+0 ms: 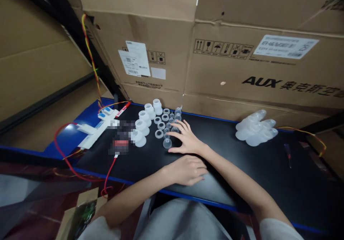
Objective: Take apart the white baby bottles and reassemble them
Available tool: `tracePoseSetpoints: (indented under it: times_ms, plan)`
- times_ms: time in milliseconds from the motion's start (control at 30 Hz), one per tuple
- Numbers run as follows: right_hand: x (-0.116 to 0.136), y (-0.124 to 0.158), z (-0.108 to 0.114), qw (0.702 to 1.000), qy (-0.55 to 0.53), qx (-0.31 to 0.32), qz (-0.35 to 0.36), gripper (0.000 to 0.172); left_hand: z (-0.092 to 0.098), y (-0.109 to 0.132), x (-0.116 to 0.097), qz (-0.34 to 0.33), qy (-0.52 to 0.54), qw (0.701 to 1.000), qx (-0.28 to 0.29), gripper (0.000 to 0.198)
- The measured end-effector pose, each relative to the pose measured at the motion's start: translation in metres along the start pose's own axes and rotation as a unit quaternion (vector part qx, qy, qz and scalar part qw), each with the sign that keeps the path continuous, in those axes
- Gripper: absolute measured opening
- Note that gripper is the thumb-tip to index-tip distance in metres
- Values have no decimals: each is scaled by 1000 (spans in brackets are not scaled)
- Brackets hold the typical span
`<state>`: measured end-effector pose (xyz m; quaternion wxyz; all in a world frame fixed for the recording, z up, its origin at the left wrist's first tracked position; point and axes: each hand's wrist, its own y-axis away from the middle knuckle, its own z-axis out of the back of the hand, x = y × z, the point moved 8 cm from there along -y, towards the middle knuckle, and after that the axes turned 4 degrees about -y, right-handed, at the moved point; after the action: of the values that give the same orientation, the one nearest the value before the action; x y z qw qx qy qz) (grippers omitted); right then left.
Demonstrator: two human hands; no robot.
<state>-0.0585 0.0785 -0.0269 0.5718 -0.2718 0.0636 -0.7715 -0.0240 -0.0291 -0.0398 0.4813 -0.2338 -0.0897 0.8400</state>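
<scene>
On the black tabletop (242, 168), just ahead of the person, the right hand (186, 140) lies with fingers spread over a cluster of small clear caps (167, 125). Thumb and forefinger bracket the nearest clear cap (167, 143) — touching it or just shy, I cannot tell. The left hand (188, 170) rests loosely curled and empty near the front edge. A curved row of white cups (142, 125) stands just to the left (a bag of clear parts (255, 129) sits well apart to the right). Lifting that one cap cleanly seems to call for a light fingertip pinch, straight up — its neighbours stand close and a sideways nudge would scatter them.
</scene>
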Motion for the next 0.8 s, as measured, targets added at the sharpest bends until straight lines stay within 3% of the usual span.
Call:
tracePoseSetpoints:
  times_ms: [67,100,167,200,300,367,467,567,700,800]
  plan:
    - [-4,-7,-17,1000,13,9,11,71,37,26,-13,-5,-38,995,-93,22]
    - [-6,-9,-25,1000,15,13,15,66,59,42,-12,27,-76,984,-157,23]
    - [-10,-11,-36,1000,9,18,15,59,98,82,-3,126,-193,938,-259,35]
    - [-11,-13,-38,1000,1,17,15,56,115,104,4,190,-252,899,-303,39]
    - [-12,-15,-36,1000,-17,0,22,53,147,166,30,354,-362,783,-363,44]
    - [-11,-15,-30,999,-25,-11,32,51,152,191,47,411,-370,752,-358,46]
    - [-11,-12,-20,998,-38,-24,33,51,147,204,63,422,-330,766,-355,39]
    - [-14,-3,-9,997,-55,-48,21,53,140,199,65,408,-279,784,-376,33]
    - [-23,18,9,993,-96,-75,-7,57,125,170,60,378,-198,823,-374,35]
    - [-30,41,24,987,-131,-88,-24,59,109,139,57,348,-148,862,-338,36]
